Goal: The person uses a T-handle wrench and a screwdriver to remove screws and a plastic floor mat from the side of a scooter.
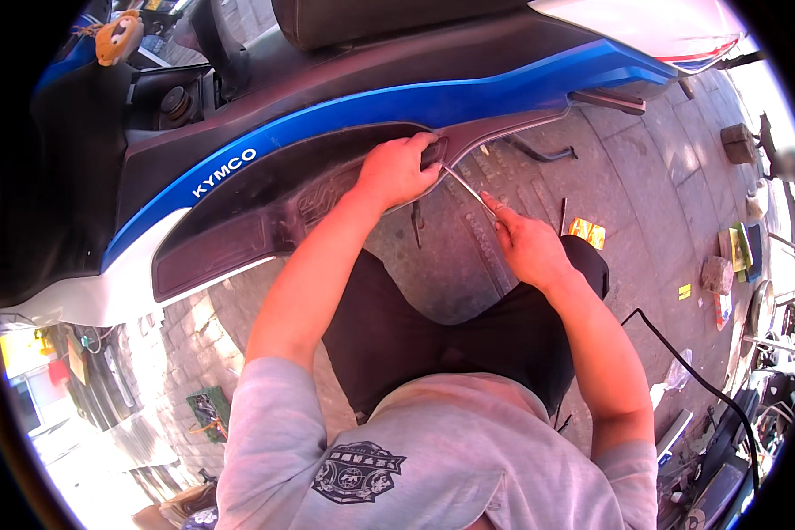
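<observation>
A blue, white and black motor scooter (362, 117) stands across the far side. My left hand (397, 174) grips the rear end of its dark footboard side panel (459, 140), fingertips on top and thumb at the lower edge. My right hand (532, 247) is closed on a thin, screwdriver-like metal tool (470, 190), the index finger stretched along its shaft. The tool slants up to the left, and its tip meets the panel edge beside my left thumb. Its handle is hidden in my palm.
My knees (362, 327) are spread below the scooter. A metal stand or lever (543, 152) sticks out under the scooter. On the paving at right lie an orange-yellow packet (586, 233), a stone block (717, 275) and a black cable (680, 358). Parts crowd the right rim.
</observation>
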`<state>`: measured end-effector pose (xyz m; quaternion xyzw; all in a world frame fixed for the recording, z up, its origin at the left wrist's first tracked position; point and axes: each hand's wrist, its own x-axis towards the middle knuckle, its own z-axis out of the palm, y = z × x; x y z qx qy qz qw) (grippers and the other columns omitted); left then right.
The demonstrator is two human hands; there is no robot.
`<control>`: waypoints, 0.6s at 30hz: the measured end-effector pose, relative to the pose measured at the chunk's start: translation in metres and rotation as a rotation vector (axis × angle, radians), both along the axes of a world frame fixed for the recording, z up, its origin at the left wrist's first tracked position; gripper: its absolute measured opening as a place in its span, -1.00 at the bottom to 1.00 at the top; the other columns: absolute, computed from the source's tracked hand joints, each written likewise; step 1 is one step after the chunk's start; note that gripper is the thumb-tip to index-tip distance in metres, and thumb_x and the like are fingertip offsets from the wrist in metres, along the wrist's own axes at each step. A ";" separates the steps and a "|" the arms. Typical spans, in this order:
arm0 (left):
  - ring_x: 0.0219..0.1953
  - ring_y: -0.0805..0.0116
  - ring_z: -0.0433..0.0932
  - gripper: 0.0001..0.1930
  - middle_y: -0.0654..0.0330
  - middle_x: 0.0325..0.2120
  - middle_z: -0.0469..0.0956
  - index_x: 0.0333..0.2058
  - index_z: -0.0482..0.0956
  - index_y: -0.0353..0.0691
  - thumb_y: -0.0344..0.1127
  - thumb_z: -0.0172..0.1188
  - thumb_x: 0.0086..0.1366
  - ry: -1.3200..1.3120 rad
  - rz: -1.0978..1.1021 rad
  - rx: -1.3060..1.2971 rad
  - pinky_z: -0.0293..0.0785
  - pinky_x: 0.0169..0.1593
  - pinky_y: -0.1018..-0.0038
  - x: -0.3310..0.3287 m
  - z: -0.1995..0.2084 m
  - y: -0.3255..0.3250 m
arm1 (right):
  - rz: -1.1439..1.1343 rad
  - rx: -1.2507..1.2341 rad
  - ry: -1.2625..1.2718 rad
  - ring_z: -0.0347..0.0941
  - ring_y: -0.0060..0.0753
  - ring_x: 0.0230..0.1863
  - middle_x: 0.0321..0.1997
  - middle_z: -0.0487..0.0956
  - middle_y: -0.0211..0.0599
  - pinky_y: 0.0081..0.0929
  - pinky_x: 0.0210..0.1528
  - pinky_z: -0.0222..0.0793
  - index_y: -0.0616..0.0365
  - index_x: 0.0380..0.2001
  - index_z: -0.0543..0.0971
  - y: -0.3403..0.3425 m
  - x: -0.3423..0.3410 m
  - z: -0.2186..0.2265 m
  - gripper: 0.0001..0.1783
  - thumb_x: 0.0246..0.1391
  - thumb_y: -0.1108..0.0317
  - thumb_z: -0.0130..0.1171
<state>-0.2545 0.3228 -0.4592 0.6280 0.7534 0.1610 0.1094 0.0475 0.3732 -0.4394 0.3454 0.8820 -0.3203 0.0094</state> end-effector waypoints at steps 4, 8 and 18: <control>-0.15 -0.07 0.79 -0.58 0.04 -0.21 0.77 0.13 0.66 -0.13 -0.08 0.38 0.39 0.228 -0.043 0.101 0.74 -0.07 0.06 0.017 -0.007 0.000 | 0.063 0.151 -0.143 0.75 0.22 -0.12 -0.10 0.76 0.10 0.10 0.02 0.68 -0.31 0.64 0.39 0.005 0.003 0.034 -0.30 0.48 0.29 0.12; -0.23 -0.06 0.79 -0.75 0.04 -0.31 0.74 -0.11 0.59 -0.16 -0.15 0.34 0.41 0.384 -0.101 0.073 0.74 -0.19 0.05 0.021 -0.013 0.001 | 0.138 0.309 -0.234 0.76 0.09 -0.16 -0.14 0.77 -0.08 -0.01 -0.07 0.70 -0.33 0.62 0.43 0.007 -0.003 0.048 -0.19 0.34 0.43 0.21; -0.31 -0.10 0.81 -0.71 0.00 -0.36 0.77 -0.18 0.60 -0.18 -0.05 0.31 0.44 0.466 -0.036 -0.078 0.74 -0.24 -0.03 0.023 0.000 -0.001 | 0.086 0.216 -0.356 0.80 0.04 -0.04 0.00 0.75 -0.17 -0.09 -0.03 0.75 -0.61 0.68 0.28 0.006 -0.035 0.045 -0.10 0.40 0.41 0.21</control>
